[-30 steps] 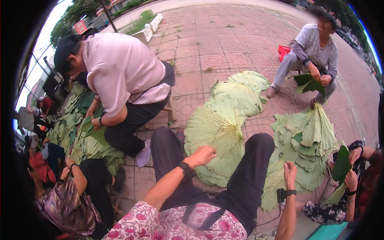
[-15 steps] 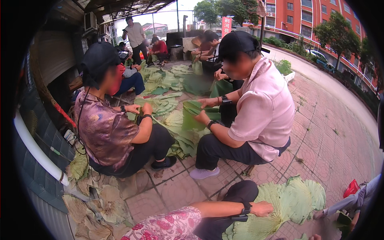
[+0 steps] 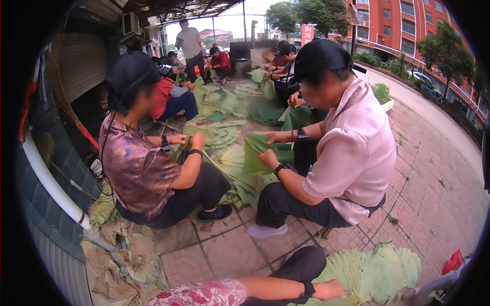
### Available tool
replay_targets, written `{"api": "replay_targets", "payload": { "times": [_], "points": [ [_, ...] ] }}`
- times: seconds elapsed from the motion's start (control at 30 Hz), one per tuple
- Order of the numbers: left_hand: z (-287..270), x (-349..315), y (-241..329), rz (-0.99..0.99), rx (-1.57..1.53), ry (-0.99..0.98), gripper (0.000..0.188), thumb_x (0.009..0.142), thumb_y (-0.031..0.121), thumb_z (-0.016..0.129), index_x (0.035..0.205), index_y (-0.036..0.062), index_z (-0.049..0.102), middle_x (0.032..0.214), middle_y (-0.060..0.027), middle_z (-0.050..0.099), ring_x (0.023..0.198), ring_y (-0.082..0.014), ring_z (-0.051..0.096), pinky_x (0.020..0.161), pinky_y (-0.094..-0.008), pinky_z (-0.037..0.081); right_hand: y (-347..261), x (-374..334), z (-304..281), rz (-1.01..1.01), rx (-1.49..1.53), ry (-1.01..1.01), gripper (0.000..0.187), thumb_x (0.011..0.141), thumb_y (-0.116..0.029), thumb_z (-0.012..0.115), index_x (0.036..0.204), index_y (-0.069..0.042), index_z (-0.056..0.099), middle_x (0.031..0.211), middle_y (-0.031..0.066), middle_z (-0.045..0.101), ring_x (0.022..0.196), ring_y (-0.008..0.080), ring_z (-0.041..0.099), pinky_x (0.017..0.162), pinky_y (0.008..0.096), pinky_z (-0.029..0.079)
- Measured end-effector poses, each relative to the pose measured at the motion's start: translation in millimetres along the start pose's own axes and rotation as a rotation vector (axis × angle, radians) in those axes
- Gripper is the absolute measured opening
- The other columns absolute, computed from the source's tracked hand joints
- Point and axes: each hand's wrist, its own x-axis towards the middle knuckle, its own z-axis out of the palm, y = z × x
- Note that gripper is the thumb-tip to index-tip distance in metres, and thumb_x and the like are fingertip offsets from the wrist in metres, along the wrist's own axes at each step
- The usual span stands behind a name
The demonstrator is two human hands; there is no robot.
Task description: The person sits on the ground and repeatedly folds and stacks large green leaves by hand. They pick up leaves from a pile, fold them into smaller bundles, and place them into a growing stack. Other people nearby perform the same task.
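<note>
My left hand (image 3: 328, 289) is at the lower edge, with a dark band round its wrist and a floral sleeve up the arm. Its fingers are curled against a large pale-green lotus leaf (image 3: 347, 270), which has veins spreading from its middle. The leaf lies over my dark-trousered knee and the paving, overlapping more leaves (image 3: 400, 273) to its right. My right hand is out of the picture.
Ahead, a person at left (image 3: 140, 168) and one in a pink shirt (image 3: 352, 153) sit handling green leaves. Spread leaves (image 3: 224, 135) cover the ground between them. Brown dried leaves (image 3: 127, 265) lie at lower left, a red object (image 3: 452, 261) at right.
The view has shifted slightly. My left hand sits lower and a little further left in the picture, still against the leaf. A bit of skin at the lower right edge has gone from view.
</note>
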Motion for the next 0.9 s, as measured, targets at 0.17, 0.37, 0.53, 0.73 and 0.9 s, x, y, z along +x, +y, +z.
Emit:
{"api": "replay_targets", "payload": {
  "times": [0.17, 0.37, 0.53, 0.73, 0.9],
  "points": [
    [136, -7, -51, 0.089, -0.245, 0.382, 0.033, 0.104, 0.027, 0.045, 0.129, 0.0131, 0.060, 0.128, -0.0154, 0.062, 0.119, -0.0319, 0.057, 0.106, -0.0476, 0.040, -29, 4, 6, -0.020, -0.009, -0.010, 0.048, 0.086, -0.035, 0.074, 0.116, 0.000, 0.064, 0.107, 0.0242, 0.069, 0.101, 0.0418, 0.064, 0.090, 0.0500, 0.049],
    [101, -9, -38, -0.002, -0.379, 0.184, 0.034, 0.105, 0.027, 0.042, 0.127, 0.0097, 0.061, 0.127, -0.0147, 0.062, 0.118, -0.0338, 0.057, 0.105, -0.0486, 0.040, -11, 12, 14, 0.085, 0.095, 0.052, 0.049, 0.083, -0.034, 0.077, 0.117, -0.001, 0.067, 0.114, 0.0225, 0.069, 0.104, 0.0395, 0.064, 0.092, 0.0481, 0.048],
    [155, -12, -55, 0.043, -0.209, 0.427, 0.038, 0.106, 0.029, 0.039, 0.131, 0.0084, 0.060, 0.131, -0.0159, 0.061, 0.121, -0.0341, 0.056, 0.108, -0.0478, 0.039, -3, 29, 16, -0.024, 0.024, 0.055, 0.049, 0.083, -0.041, 0.075, 0.113, -0.002, 0.070, 0.109, 0.0217, 0.071, 0.099, 0.0398, 0.065, 0.088, 0.0478, 0.050],
    [149, -15, -55, -0.054, -0.411, 0.238, 0.039, 0.104, 0.029, 0.042, 0.134, 0.0087, 0.058, 0.137, -0.0162, 0.058, 0.128, -0.0338, 0.052, 0.112, -0.0508, 0.035, -25, 30, 2, 0.085, 0.098, -0.001, 0.046, 0.085, -0.045, 0.072, 0.102, -0.002, 0.073, 0.096, 0.0179, 0.073, 0.083, 0.0341, 0.067, 0.076, 0.0455, 0.052],
    [151, -17, -55, 0.089, -0.068, 0.379, 0.040, 0.100, 0.027, 0.047, 0.135, 0.0095, 0.056, 0.139, -0.0171, 0.056, 0.129, -0.0367, 0.051, 0.111, -0.0523, 0.036, -40, 36, 8, 0.340, 0.510, 0.130, 0.047, 0.089, -0.045, 0.068, 0.103, 0.000, 0.073, 0.093, 0.0123, 0.072, 0.080, 0.0243, 0.064, 0.074, 0.0424, 0.051]
  ]
}}
